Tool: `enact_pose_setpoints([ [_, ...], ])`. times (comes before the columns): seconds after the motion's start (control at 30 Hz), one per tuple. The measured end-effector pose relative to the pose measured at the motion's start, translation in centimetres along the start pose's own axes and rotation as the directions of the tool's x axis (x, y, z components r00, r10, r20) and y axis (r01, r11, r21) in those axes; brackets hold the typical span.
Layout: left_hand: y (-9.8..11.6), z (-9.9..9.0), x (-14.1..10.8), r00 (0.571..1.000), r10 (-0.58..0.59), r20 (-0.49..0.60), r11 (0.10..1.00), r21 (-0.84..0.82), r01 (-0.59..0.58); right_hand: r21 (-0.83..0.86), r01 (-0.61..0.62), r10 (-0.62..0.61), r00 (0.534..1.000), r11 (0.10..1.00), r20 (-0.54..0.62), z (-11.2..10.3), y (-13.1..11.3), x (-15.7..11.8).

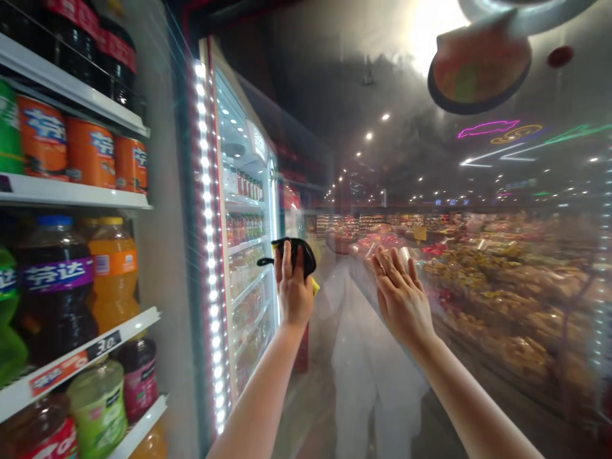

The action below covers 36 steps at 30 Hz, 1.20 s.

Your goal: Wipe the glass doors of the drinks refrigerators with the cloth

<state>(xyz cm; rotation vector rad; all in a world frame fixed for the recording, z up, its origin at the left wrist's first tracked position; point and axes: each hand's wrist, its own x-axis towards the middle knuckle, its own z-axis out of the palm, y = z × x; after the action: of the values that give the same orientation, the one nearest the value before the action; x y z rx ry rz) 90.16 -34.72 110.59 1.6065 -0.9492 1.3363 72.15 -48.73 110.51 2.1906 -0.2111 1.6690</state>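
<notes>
Forearms [261, 395] extend forward, left fingers [287, 262] holding a black object [310, 256], right fingers [389, 270] slightly apart.

A column of white LEDs [206, 242] burns almost to bare white, and glare [433, 32] from above washes out part of the otherwise dim ceiling [306, 76], where small spotlights [369, 136] and neon lines [488, 130] glow. The goods [516, 312] at right smear into hazy streaks, and a pale figure [373, 382] shows see-through like a reflection, while the left hand [294, 293] and right hand [401, 299] are clearer. At left, the bottles [57, 306] look well lit but softly blurred, and wide-angle distortion stretches the shelves' front edges [76, 192].
</notes>
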Motion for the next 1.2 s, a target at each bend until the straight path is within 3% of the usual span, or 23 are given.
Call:
enact_pose_setpoints([
  [0.1, -0.1, 0.2, -4.8, 0.991, 0.095, 0.094, 0.995, 0.008, -0.096, 0.013, 0.027, -0.027, 0.999, 1.0, 0.018, 1.1, -1.5, 0.2],
  [0.17, 0.5, 0.5, -5.4, 0.961, 0.223, 0.161, 0.974, -0.007, -0.225, 0.012, 0.048, -0.048, 0.998, 0.999, 0.032, 1.7, -2.5, 0.7],
  [0.23, 0.5, 0.6, -3.0, 0.934, 0.312, 0.174, 0.95, -0.027, -0.312, 0.006, 0.057, -0.057, 0.998, 0.998, 0.036, 2.4, -3.2, 1.3],
  [0.3, -0.9, 0.2, 1.3, 0.937, 0.315, 0.15, 0.949, -0.037, -0.313, -0.003, 0.054, -0.054, 0.998, 0.999, 0.021, 2.9, -3.8, 2.0],
  [0.37, -3.4, -0.6, 5.2, 0.969, 0.224, 0.101, 0.974, -0.036, -0.222, -0.013, 0.049, -0.05, 0.999, 0.999, -0.005, 3.4, -4.2, 2.4],
  [0.43, -6.3, -1.4, 7.1, 0.996, 0.09, 0.03, 0.996, -0.028, -0.089, -0.021, 0.048, -0.048, 0.998, 0.999, -0.032, 3.7, -4.4, 2.5],
  [0.5, -8.4, -1.9, 6.1, 0.999, -0.034, -0.034, 0.999, -0.019, 0.033, -0.027, 0.047, -0.048, 0.998, 0.999, -0.05, 4.0, -4.7, 2.6],
  [0.57, -9.2, -1.9, 3.1, 0.995, -0.086, -0.058, 0.996, -0.016, 0.085, -0.031, 0.047, -0.049, 0.997, 0.998, -0.054, 4.1, -5.2, 2.8],
  [0.63, -8.6, -1.5, -0.2, 0.999, -0.037, -0.034, 0.999, -0.025, 0.036, -0.029, 0.055, -0.057, 0.997, 0.998, -0.056, 4.2, -5.8, 3.0],
  [0.7, -7.6, -1.2, -1.8, 0.998, 0.064, 0.026, 0.997, -0.039, -0.063, -0.023, 0.077, -0.078, 0.995, 0.997, -0.067, 4.2, -6.6, 3.3],
  [0.77, -7.4, -1.1, -0.9, 0.986, 0.144, 0.08, 0.989, -0.049, -0.141, -0.02, 0.093, -0.095, 0.992, 0.995, -0.088, 4.2, -7.3, 3.5],
  [0.83, -8.6, -1.5, 1.8, 0.984, 0.161, 0.079, 0.986, -0.052, -0.157, -0.026, 0.094, -0.096, 0.99, 0.995, -0.107, 4.1, -7.8, 3.4],
  [0.9, -10.9, -2.1, 4.7, 0.995, 0.1, 0.008, 0.994, -0.054, -0.1, -0.039, 0.085, -0.089, 0.99, 0.996, -0.108, 4.2, -8.0, 2.9],
  [0.97, -13.2, -2.7, 6.0, 0.997, 0.0, -0.077, 0.998, -0.057, -0.004, -0.059, 0.079, -0.085, 0.992, 0.995, -0.094, 4.5, -8.1, 2.3],
  [1.07, -14.8, -2.9, 3.4, 0.984, -0.105, -0.142, 0.993, -0.06, 0.097, -0.099, 0.071, -0.079, 0.993, 0.993, -0.085, 5.0, -8.1, 1.5],
  [1.13, -14.0, -2.5, 0.0, 0.982, -0.121, -0.142, 0.991, -0.067, 0.113, -0.115, 0.071, -0.082, 0.993, 0.991, -0.09, 5.3, -8.0, 1.2],
  [1.2, -12.7, -2.1, -2.2, 0.995, -0.059, -0.087, 0.995, -0.08, 0.052, -0.121, 0.078, -0.089, 0.992, 0.99, -0.091, 5.4, -8.0, 1.0],
])
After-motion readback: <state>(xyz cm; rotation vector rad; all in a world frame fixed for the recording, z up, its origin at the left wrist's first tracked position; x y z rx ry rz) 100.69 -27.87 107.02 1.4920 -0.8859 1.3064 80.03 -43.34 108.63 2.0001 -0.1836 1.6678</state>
